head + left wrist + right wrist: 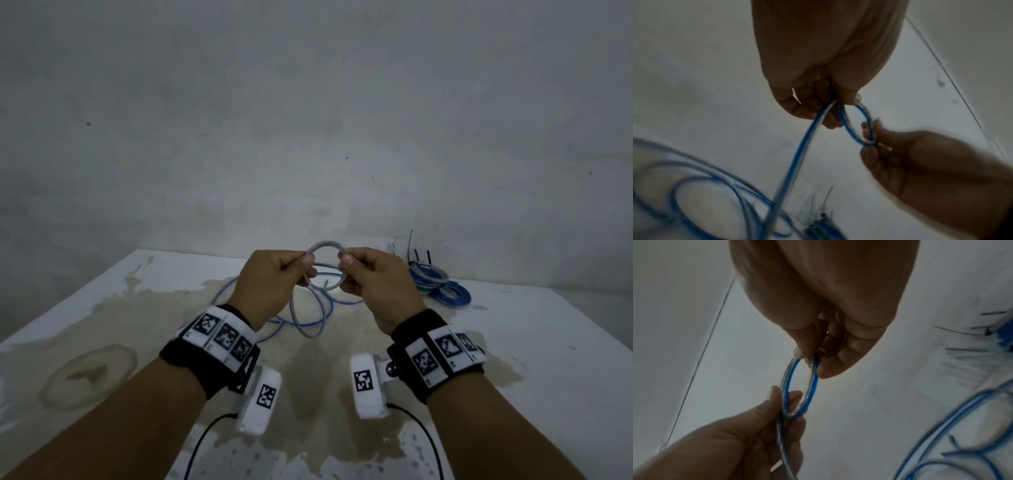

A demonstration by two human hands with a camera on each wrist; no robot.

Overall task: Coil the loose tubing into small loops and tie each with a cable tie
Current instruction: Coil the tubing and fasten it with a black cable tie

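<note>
Now | small loop [325,270] pinched between both hands | above table [513,342]

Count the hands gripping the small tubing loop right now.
2: the left hand pinches the small loop on its left side, the right hand pinches its right side.

table [513,342]: white top, brown stains
loose tubing [310,318]: blue-clear — sprawled mid-table
tied coils [440,284]: stacked at far right — black cable ties [411,245] sticking up
</note>
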